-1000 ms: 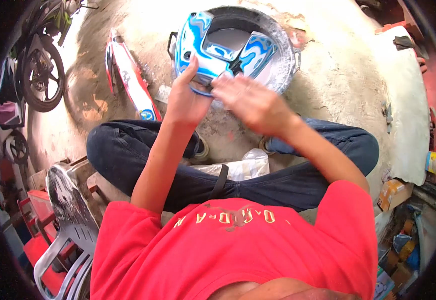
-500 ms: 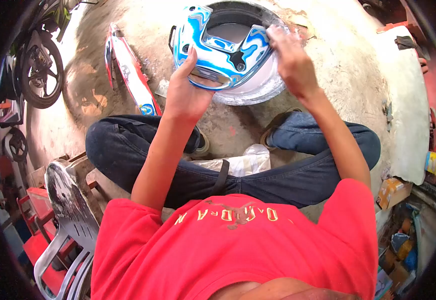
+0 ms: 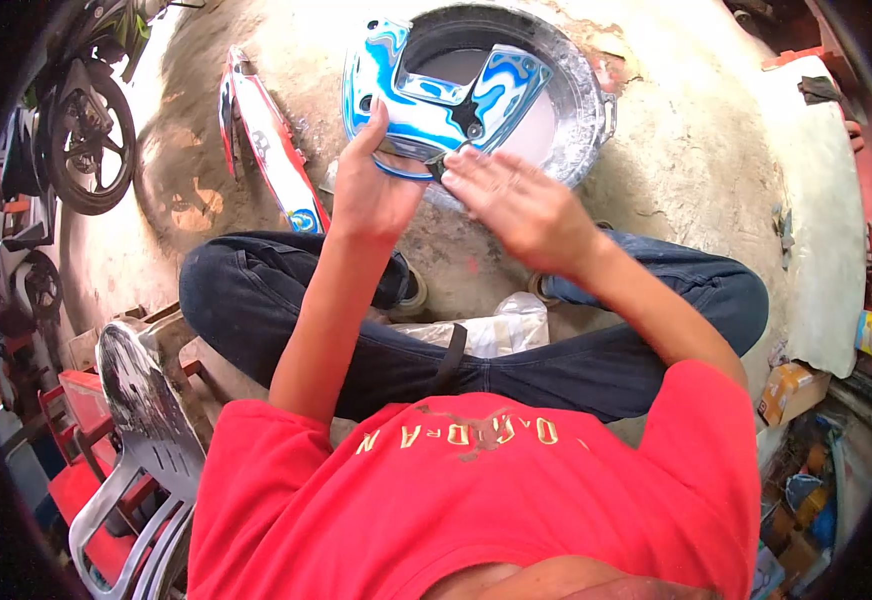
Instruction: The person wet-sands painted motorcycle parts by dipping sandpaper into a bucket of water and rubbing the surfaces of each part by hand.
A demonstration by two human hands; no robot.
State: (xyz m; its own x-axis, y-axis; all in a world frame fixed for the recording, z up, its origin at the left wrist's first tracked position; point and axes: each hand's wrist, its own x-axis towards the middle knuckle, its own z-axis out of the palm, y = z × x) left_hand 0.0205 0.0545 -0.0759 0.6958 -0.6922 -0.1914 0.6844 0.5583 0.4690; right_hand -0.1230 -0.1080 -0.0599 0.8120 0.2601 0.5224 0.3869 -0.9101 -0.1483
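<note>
A blue and white patterned panel [image 3: 426,115] with a notch in its far side is held over a dark round tub [image 3: 581,110] of cloudy liquid. My left hand [image 3: 374,195] grips the panel's near left part, thumb on top and the other fingers hidden beneath. At the panel's near edge, my right hand [image 3: 521,205] lies with its fingers pressed together, fingertips by the dark part of the panel. Whether something small is under those fingers cannot be made out.
On the floor left of the tub lies a long red and white panel [image 3: 268,150]. A wrapped package [image 3: 501,330] sits between my crossed legs. A motorcycle wheel [image 3: 91,140] stands far left, a plastic chair [image 3: 151,440] near left, a cardboard box [image 3: 791,390] at right.
My right hand went from the panel's near edge out to its right end, then came back to the near edge. The left hand has kept its grip while the panel tilted slightly.
</note>
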